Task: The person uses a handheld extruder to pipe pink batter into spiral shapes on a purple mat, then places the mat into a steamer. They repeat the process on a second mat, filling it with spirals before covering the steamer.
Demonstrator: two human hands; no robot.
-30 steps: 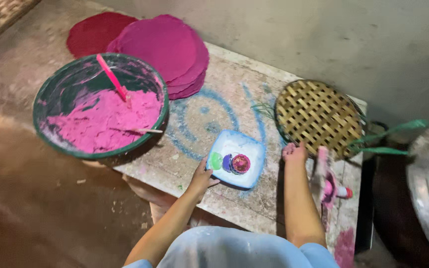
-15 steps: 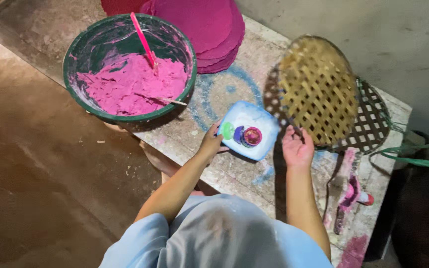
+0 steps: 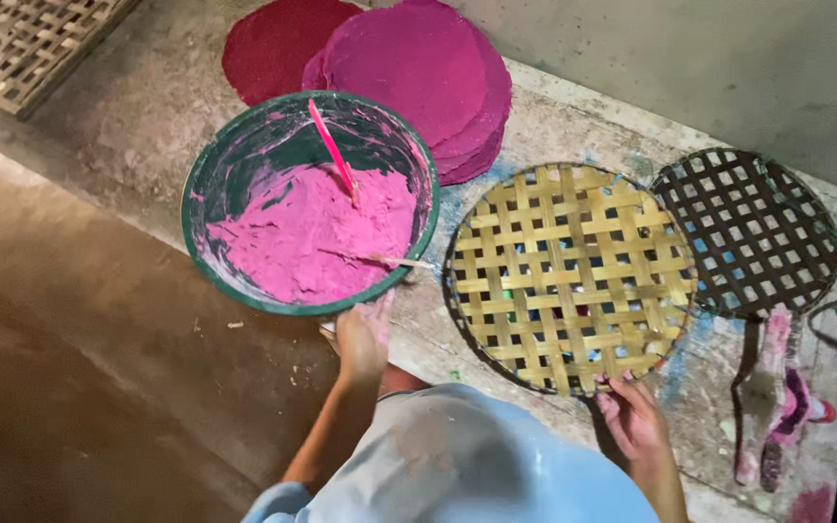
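right hand (image 3: 636, 421) grips bamboo tray (image 3: 570, 276).

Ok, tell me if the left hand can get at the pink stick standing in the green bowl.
Probably yes. The left hand is at the near rim of the green bowl, and the pink stick stands in the open pink paste with nothing covering it. It would mean reaching across the paste.

Woven bamboo tray (image 3: 570, 276): round, pale yellow lattice of flat strips with dark rim, lying flat on stained work surface, near edge gripped at fingers; green basin (image 3: 308, 201): round, holding bright pink paste smeared up inner wall, pink stick upright in it, just left of tray.
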